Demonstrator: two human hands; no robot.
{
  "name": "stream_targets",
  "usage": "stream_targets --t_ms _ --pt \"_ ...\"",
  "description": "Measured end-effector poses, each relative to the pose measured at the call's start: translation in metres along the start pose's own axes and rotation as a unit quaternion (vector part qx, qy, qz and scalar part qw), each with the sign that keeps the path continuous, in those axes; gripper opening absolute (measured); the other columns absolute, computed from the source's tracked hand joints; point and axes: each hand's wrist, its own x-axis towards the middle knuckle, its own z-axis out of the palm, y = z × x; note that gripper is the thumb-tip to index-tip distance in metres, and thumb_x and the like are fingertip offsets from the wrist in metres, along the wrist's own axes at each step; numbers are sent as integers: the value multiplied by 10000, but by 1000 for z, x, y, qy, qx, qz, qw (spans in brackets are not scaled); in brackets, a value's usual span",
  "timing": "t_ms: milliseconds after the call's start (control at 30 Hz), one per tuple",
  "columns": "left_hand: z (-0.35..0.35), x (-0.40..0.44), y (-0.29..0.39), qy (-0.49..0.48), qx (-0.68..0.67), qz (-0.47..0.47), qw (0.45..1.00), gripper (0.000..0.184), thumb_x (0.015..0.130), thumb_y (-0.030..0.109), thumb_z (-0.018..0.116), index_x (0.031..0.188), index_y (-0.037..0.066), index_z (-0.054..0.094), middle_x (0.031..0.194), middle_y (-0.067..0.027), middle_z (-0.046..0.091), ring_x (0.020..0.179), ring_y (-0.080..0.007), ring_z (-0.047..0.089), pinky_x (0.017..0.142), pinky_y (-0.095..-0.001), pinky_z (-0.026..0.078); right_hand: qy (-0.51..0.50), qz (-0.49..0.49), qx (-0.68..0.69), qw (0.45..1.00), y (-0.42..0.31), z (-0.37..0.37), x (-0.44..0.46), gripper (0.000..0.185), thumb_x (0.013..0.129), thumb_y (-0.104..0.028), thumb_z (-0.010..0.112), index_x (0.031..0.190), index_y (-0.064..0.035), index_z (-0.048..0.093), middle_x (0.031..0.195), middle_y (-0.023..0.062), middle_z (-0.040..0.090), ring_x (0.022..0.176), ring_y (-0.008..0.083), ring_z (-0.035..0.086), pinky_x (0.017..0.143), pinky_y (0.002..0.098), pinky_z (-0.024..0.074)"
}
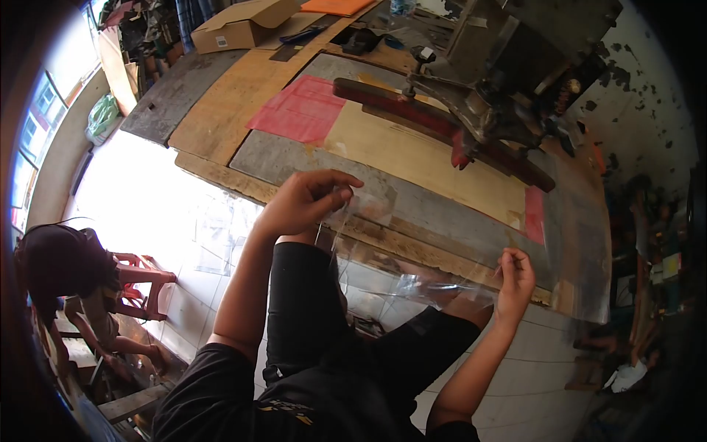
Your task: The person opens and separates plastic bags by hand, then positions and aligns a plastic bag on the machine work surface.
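A sheet of clear plastic film [427, 287] stretches between my hands over my lap, along the front edge of the workbench. My left hand [305, 202] pinches its left end between thumb and fingers. At the right end, my right hand [515, 278] has its fingers closed on the film's edge. The film is see-through, so its full outline is hard to make out. Beyond my hands, a sealing machine with a long dark red bar [442, 129] reaches across a yellowish sheet [412, 151] on the bench.
Pink sheet [298, 110] lies on the bench's left part, near a cardboard box [243, 26]. More clear plastic [582, 250] hangs over the right corner. At lower left, another person [66, 272] sits near a red plastic stool [143, 283].
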Motion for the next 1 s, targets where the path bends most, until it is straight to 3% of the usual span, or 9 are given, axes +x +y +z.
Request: stream_targets --t_ms 167,300,367,500,600,700,767,867,1000 --pt "6 2 -9 16 -35 15 999 274 1055 171 719 1294 36 734 985 -4 742 866 -58 653 776 -257 539 -16 15 4 1000 -15 -6 -3 216 1065 -168 706 1229 -28 686 927 -11 637 812 67 564 722 227 456" --pt "8 -4 -1 32 -57 -18 998 413 1053 163 706 1434 35 617 1206 -61 728 1006 -144 702 904 -302 558 -23 71 163 984 -42 -24 -18 297 1067 -200 708 1327 -70 645 936 -4 608 802 49 539 672 204 426" --pt "20 -15 7 190 -29 140 971 455 1054 163 660 1474 20 560 1320 -112 691 1139 -196 682 970 -345 540 16 47 324 945 -63 -35 -35 296 1081 -193 684 1352 -93 620 1011 6 591 838 54 546 675 196 441" --pt "48 -66 21 314 -4 233 920 430 1052 231 604 1394 -27 562 1406 -193 635 1257 -216 625 1039 -373 495 -13 -53 451 891 -103 -73 -64 321 1129 -130 573 1438 -87 495 1164 47 517 986 110 555 717 206 492" --pt "81 -105 24 306 -65 317 895 413 1061 347 654 1272 -7 623 1272 -160 687 1105 -235 697 832 -344 569 -20 -132 507 852 -137 -85 -82 316 1137 -85 522 1443 -49 451 1259 92 451 1108 144 550 818 218 571" --pt "106 -138 29 66 -46 517 852 345 1019 396 715 1058 56 672 928 -79 715 701 -203 702 551 -326 532 8 -233 439 868 -132 -105 -88 298 1148 -82 474 1436 -9 462 1291 118 433 1188 184 545 987 282 589" --pt "121 -155 36 33 -35 489 871 342 963 362 790 1070 59 673 903 -65 706 699 -189 700 556 -308 523 -5 -298 434 850 -129 -109 -88 318 1158 -86 433 1455 23 469 1324 141 435 1259 218 539 1137 339 582" --pt "132 -153 34 91 7 420 903 355 853 238 896 1064 82 656 987 -79 708 731 -191 694 586 -293 523 188 -416 222 862 -136 -90 -88 402 1138 -81 449 1511 68 465 1448 192 486 1339 244 534 1110 362 564" --pt "132 -156 44 247 -11 288 925 610 788 150 927 1276 79 567 1123 -116 701 883 -234 675 704 -317 552 386 -404 88 825 -183 -5 -90 459 1111 -76 461 1523 124 464 1562 246 506 1435 282 523 1086 370 547"
